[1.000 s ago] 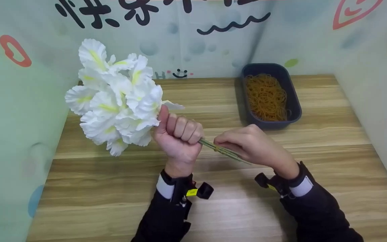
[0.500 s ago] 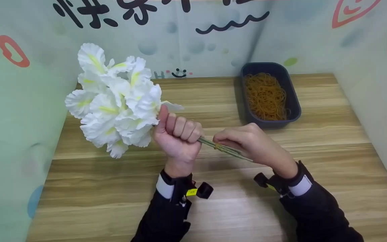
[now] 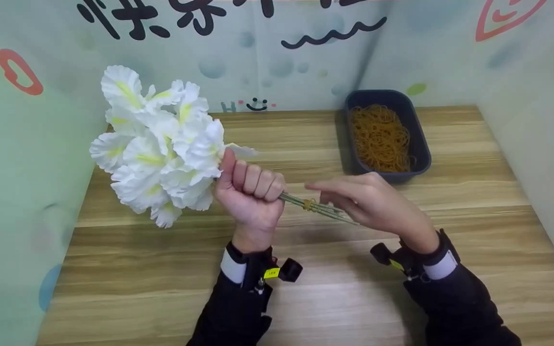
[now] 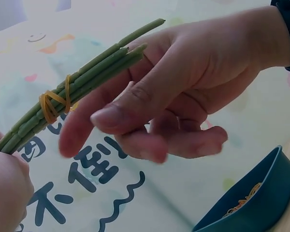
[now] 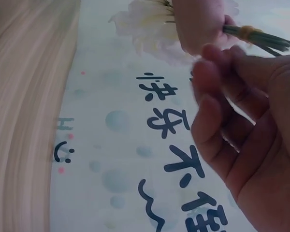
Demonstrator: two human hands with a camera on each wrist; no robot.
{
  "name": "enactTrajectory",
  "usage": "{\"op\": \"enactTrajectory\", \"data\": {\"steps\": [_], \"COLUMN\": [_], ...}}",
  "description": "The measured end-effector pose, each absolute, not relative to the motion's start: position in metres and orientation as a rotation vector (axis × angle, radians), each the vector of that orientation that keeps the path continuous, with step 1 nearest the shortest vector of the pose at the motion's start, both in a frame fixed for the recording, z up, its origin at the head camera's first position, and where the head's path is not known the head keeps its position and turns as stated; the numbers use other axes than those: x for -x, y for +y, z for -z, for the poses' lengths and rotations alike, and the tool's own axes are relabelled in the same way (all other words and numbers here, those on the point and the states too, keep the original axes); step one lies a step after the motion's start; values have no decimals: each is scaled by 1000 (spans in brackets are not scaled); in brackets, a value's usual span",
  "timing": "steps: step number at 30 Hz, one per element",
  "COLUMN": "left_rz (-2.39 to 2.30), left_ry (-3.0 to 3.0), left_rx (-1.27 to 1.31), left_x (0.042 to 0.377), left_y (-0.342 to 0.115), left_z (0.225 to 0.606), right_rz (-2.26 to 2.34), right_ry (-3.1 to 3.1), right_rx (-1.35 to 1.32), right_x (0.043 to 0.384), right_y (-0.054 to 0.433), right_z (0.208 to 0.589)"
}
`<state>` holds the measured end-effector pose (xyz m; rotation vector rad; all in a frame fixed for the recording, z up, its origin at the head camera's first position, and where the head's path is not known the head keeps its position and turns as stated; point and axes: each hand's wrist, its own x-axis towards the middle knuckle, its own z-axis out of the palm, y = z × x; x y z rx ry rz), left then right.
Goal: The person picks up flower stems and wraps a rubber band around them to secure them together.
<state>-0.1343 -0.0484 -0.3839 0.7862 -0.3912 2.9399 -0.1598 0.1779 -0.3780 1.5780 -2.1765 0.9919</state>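
A bunch of white artificial flowers (image 3: 157, 149) with yellow streaks is held up at the left in the head view. My left hand (image 3: 253, 192) grips its stems in a fist just below the blooms. The green stems (image 4: 82, 77) stick out past the fist, and a yellow rubber band (image 4: 53, 104) is wound around them in several turns. Beside the stem ends is my right hand (image 3: 378, 202), its fingers loosely bent. Nothing shows between its fingers and thumb in the left wrist view.
A dark blue plastic box (image 3: 421, 149) holding a heap of rubber bands (image 3: 380, 139) stands at the back right of the wooden table (image 3: 306, 298). A printed cloth backdrop (image 3: 277, 57) rises behind and at both sides.
My right hand has come away from the rubber band and its fingers have loosened, showing more of the band. My left hand and the flowers have shifted slightly left.
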Motion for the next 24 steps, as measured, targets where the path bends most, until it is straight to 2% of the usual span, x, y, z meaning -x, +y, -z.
{"op": "enactTrajectory", "data": {"steps": [8,16,24], "left_rz": [-3040,-3107,-3143], "left_ry": [-289,-203,-137], "left_rx": [-730,-631,-577], "left_x": [135,136,139], "left_y": [-48,-48,-46], "left_z": [384,387,387], "right_rz": [-1132,-961,-904], "right_ry": [-2163,-2319,-2510], "right_rx": [-1371,-1385,-1293], "right_x": [147,129,125], "right_y": [179,162,156], "right_z": [365,369,376]}}
